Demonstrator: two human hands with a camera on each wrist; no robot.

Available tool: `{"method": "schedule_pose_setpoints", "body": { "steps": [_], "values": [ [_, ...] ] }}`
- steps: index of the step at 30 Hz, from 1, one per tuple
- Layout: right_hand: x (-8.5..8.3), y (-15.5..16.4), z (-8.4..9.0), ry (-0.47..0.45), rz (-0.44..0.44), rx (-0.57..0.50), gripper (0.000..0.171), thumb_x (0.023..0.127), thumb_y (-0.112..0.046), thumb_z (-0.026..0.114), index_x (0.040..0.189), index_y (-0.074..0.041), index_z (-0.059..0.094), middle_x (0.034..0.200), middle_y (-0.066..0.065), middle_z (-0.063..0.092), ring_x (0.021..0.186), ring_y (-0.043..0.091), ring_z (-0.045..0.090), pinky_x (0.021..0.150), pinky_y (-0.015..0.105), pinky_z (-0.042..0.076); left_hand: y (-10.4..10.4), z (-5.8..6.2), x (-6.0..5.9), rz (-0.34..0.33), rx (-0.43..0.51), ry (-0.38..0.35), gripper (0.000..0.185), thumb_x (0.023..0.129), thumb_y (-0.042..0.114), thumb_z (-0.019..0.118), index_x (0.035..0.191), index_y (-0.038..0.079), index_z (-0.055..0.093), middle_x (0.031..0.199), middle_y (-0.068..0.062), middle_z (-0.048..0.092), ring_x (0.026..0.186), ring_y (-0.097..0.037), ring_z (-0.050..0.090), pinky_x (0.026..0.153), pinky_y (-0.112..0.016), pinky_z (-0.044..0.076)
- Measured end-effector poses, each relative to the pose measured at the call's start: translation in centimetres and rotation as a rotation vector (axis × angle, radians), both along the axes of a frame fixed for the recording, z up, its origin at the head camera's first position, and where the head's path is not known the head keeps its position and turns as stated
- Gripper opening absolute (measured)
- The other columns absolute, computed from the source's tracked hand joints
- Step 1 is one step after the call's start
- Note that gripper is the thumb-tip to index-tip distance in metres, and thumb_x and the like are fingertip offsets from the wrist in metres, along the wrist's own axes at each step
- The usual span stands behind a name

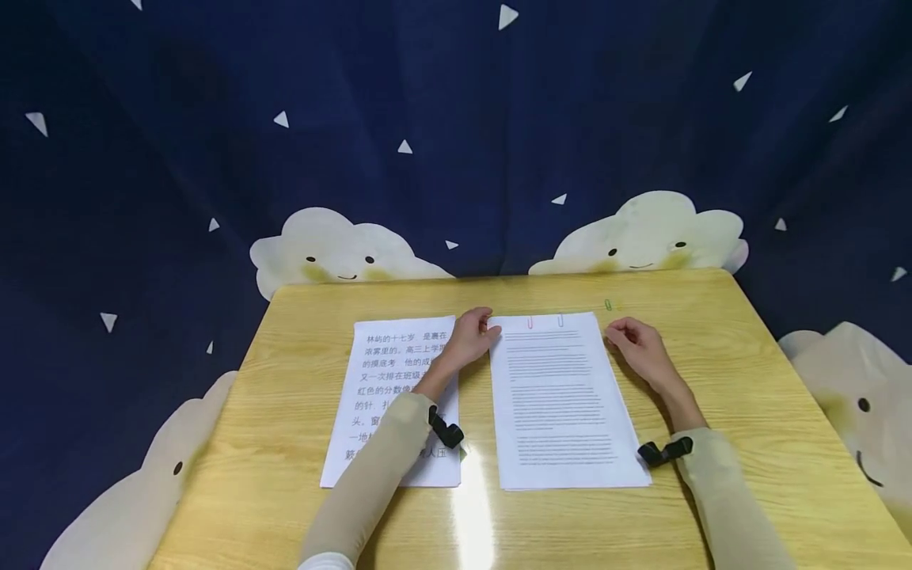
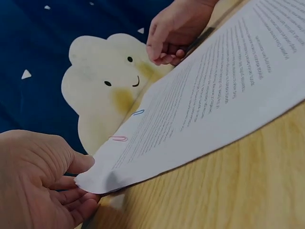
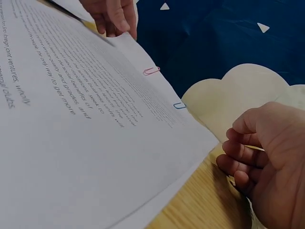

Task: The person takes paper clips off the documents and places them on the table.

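Looks like mid-clipping. Left hand [image 1: 470,336] pinching the top-left corner of the right-hand stack [image 1: 559,404], already wearing a pink clip [image 1: 530,322] and a blue clip [image 1: 560,321]. Right hand [image 1: 641,344] loosely curled, holding nothing, beside the top-right corner. Green clip [image 1: 609,304] just beyond on the table [image 1: 748,380], probably next to grab.

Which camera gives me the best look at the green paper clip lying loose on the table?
The head view: the green paper clip lies alone on the table, beyond the printed sheet and the right hand. Neither wrist view shows it; both show only the pink clip and blue clip on the sheet's edge.
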State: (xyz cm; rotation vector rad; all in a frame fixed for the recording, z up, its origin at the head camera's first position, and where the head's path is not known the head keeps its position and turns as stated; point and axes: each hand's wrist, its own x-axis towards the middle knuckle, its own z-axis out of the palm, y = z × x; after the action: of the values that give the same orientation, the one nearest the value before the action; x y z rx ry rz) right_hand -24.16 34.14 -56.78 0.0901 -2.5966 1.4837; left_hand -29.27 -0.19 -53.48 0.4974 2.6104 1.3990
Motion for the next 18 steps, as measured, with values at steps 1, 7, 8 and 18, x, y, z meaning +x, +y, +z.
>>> {"method": "schedule_pose_setpoints", "body": {
  "steps": [1, 7, 8, 18],
  "values": [
    [0.0, 0.0, -0.1, -0.002, 0.002, 0.004, 0.030, 0.108, -0.025, 0.059, 0.112, 0.004, 0.068, 0.097, 0.022, 0.066, 0.082, 0.020, 0.057, 0.068, 0.017, 0.046, 0.2, 0.0, -0.1, -0.005, -0.019, 0.011, 0.048, 0.103, 0.011, 0.064, 0.145, -0.010, 0.053, 0.116, -0.024, 0.064, 0.094, -0.023, 0.055, 0.087, -0.037, 0.048],
    [-0.1, 0.0, -0.4, -0.006, 0.012, 0.015, 0.030, 0.109, -0.025, 0.058, 0.112, 0.003, 0.068, 0.094, 0.019, 0.065, 0.077, 0.018, 0.053, 0.065, 0.020, 0.043, 0.9, 0.1, -0.1, -0.022, -0.082, 0.042, 0.039, 0.105, 0.013, 0.061, 0.139, -0.006, 0.061, 0.126, -0.026, 0.066, 0.119, -0.036, 0.062, 0.104, -0.045, 0.050],
    [-0.1, -0.1, -0.4, -0.006, 0.012, 0.016, 0.030, 0.109, -0.025, 0.058, 0.112, 0.003, 0.068, 0.093, 0.018, 0.064, 0.076, 0.018, 0.052, 0.065, 0.021, 0.043, 1.0, 0.0, -0.1, -0.022, -0.083, 0.044, 0.038, 0.105, 0.013, 0.061, 0.138, -0.005, 0.062, 0.131, -0.025, 0.066, 0.126, -0.037, 0.060, 0.108, -0.046, 0.048],
    [-0.2, -0.1, 0.3, -0.034, 0.025, 0.033, 0.029, 0.108, -0.025, 0.060, 0.110, 0.002, 0.068, 0.095, 0.018, 0.065, 0.081, 0.019, 0.055, 0.068, 0.020, 0.044, 1.2, -0.7, 0.3, -0.003, -0.003, 0.125, 0.023, 0.106, 0.007, 0.058, 0.121, -0.002, 0.073, 0.116, -0.017, 0.074, 0.105, -0.029, 0.069, 0.093, -0.041, 0.055]
  ]
}}
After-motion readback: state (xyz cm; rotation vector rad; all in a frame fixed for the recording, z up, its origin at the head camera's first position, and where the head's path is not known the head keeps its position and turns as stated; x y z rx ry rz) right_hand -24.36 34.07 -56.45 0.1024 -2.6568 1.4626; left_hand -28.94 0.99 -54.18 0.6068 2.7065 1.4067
